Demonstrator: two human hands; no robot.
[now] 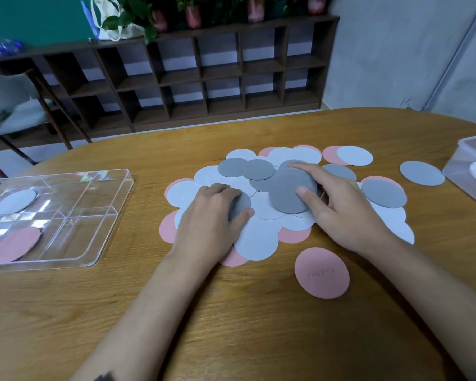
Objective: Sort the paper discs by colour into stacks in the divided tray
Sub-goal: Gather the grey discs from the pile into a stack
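Gripping grey discs (pixel 291 192): left hand (pixel 209 218), right hand (pixel 344 207), on wooden table (pixel 231 312); shelving (pixel 223 78) behind

a loose pile of paper discs (pixel 259 237) in pink, white and grey lay overlapping mid-table. a tilted grey disc (pixel 289 192) rose above the pile; a lower grey disc (pixel 241 206) lay half covered to its left. a lone pink disc (pixel 322 273) lay apart in front. the clear divided tray (pixel 94 215) stood well left, holding a pale disc (pixel 14 201), perhaps white, and a pink tray disc (pixel 14 244) in separate compartments.
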